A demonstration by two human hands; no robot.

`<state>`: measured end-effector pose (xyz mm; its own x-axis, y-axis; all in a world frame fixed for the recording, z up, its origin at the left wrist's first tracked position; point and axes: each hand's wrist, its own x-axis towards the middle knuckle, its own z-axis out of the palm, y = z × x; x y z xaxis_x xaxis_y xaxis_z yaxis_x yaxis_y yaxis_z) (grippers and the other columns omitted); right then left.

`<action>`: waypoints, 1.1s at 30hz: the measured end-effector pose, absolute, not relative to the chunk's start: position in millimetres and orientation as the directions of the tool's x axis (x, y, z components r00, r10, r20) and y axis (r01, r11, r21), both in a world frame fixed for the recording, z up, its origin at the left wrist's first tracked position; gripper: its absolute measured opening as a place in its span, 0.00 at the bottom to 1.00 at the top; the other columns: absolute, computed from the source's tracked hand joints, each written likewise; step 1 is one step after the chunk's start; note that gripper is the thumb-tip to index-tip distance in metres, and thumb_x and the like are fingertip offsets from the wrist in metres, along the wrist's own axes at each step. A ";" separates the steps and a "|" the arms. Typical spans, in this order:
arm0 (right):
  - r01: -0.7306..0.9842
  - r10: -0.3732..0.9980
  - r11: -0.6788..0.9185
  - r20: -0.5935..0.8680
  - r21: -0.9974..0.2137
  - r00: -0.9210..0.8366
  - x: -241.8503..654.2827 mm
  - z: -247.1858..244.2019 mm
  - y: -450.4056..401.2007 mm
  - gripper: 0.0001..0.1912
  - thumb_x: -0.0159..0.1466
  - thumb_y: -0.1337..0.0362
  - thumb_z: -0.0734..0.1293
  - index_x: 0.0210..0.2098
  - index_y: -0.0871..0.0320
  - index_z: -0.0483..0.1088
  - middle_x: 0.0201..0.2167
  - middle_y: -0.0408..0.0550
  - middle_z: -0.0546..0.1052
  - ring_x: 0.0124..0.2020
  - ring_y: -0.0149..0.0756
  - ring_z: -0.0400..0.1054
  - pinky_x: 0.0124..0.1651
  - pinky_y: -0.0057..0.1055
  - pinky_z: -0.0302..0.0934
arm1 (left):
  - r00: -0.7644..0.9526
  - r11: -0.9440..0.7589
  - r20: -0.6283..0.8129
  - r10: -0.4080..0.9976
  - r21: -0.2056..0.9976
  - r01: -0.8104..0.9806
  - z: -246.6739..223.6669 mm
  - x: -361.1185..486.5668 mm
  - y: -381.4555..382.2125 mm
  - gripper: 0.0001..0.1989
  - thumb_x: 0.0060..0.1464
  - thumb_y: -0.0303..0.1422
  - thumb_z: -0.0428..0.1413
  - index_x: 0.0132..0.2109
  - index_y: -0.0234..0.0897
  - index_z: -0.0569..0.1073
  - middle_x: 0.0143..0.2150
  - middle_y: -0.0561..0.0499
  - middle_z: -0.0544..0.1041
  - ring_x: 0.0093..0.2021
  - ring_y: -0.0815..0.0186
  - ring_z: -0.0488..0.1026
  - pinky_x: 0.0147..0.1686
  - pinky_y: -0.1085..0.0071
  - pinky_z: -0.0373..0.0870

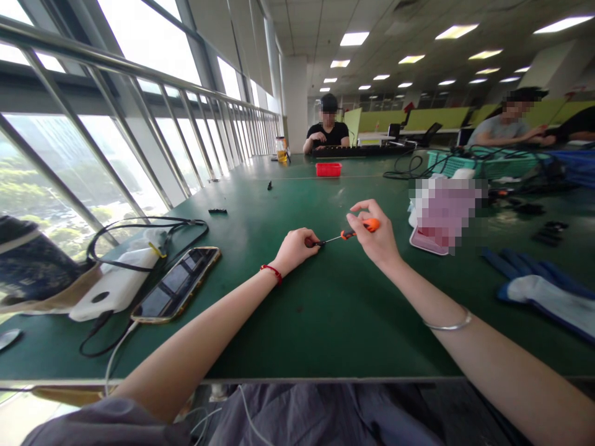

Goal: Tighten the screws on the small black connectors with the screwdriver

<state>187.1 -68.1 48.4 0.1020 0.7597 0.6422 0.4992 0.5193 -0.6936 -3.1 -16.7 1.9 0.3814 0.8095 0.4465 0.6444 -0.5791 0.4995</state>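
My left hand rests on the green table, its fingers closed around a small dark part that is mostly hidden. In my right hand is a screwdriver with an orange and black handle, gripped between thumb and fingers. Its thin metal shaft points left, and the tip meets the small dark part at my left fingertips. The exact kind of that part is too small to make out.
To the left lie a phone, a white power bank and looped black cable. A red tray stands ahead. On the right are a pixelated pink object, blue gloves and a green basket. Co-workers sit beyond.
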 end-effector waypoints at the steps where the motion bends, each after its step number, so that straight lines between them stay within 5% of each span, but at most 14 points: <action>1: 0.507 0.763 0.521 0.641 -0.687 0.083 186.6 49.3 -69.1 0.10 0.57 0.54 0.62 0.28 0.55 0.65 0.18 0.39 0.65 0.22 0.32 0.63 0.30 0.29 0.56 | 0.382 -0.580 0.448 0.808 0.497 0.646 1.9 -3.2 -16.6 0.04 0.44 0.30 0.57 0.31 0.35 0.75 0.30 0.51 0.75 0.30 0.69 0.71 0.33 0.74 0.69; 6: 0.519 0.735 0.566 0.677 -0.640 0.034 187.2 49.2 -71.0 0.07 0.54 0.60 0.63 0.31 0.55 0.66 0.21 0.40 0.68 0.22 0.31 0.62 0.29 0.28 0.56 | 0.385 -0.584 0.449 0.806 0.496 0.643 2.3 -3.0 -16.4 0.04 0.44 0.30 0.57 0.30 0.35 0.75 0.30 0.51 0.75 0.30 0.69 0.71 0.33 0.74 0.69; 10: 0.535 0.723 0.553 0.687 -0.639 0.072 187.4 48.1 -71.0 0.16 0.52 0.59 0.65 0.40 0.54 0.64 0.22 0.38 0.67 0.22 0.31 0.63 0.29 0.28 0.57 | 0.383 -0.584 0.452 0.806 0.499 0.641 2.1 -3.2 -16.2 0.04 0.44 0.30 0.57 0.30 0.35 0.75 0.30 0.51 0.75 0.30 0.69 0.71 0.32 0.74 0.69; 16: 0.547 0.734 0.558 0.679 -0.624 0.027 185.3 49.9 -73.2 0.09 0.56 0.56 0.62 0.28 0.56 0.66 0.19 0.40 0.67 0.21 0.30 0.62 0.28 0.28 0.55 | 0.389 -0.593 0.460 0.798 0.488 0.641 1.2 -3.6 -15.8 0.04 0.44 0.30 0.57 0.30 0.34 0.75 0.30 0.51 0.75 0.29 0.69 0.71 0.32 0.74 0.69; 21: 0.567 0.696 0.562 0.715 -0.602 0.070 186.5 47.8 -71.2 0.20 0.51 0.58 0.66 0.43 0.55 0.63 0.23 0.38 0.68 0.23 0.31 0.63 0.28 0.27 0.57 | 0.388 -0.587 0.453 0.802 0.481 0.652 1.3 -3.2 -15.9 0.04 0.44 0.30 0.57 0.30 0.35 0.75 0.30 0.52 0.75 0.29 0.69 0.71 0.32 0.75 0.68; 28: 0.579 0.730 0.554 0.684 -0.598 0.007 185.1 48.4 -74.1 0.11 0.57 0.54 0.62 0.29 0.56 0.68 0.18 0.40 0.67 0.21 0.31 0.63 0.29 0.28 0.56 | 0.390 -0.586 0.453 0.802 0.472 0.658 3.6 -2.8 -17.2 0.04 0.44 0.29 0.57 0.30 0.35 0.75 0.30 0.52 0.75 0.30 0.69 0.71 0.33 0.74 0.68; 33: 0.610 0.659 0.590 0.752 -0.529 0.014 184.3 46.5 -73.3 0.19 0.52 0.62 0.65 0.43 0.56 0.64 0.29 0.42 0.71 0.25 0.31 0.64 0.29 0.28 0.58 | 0.385 -0.576 0.443 0.810 0.474 0.666 4.2 -2.6 -17.7 0.05 0.44 0.30 0.57 0.31 0.35 0.75 0.31 0.52 0.76 0.31 0.68 0.71 0.34 0.74 0.68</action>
<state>184.3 -73.3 46.5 0.0141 0.6592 0.7519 0.6097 0.5903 -0.5290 -2.6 -17.7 4.2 0.3852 0.8096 0.4429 0.6662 -0.5761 0.4737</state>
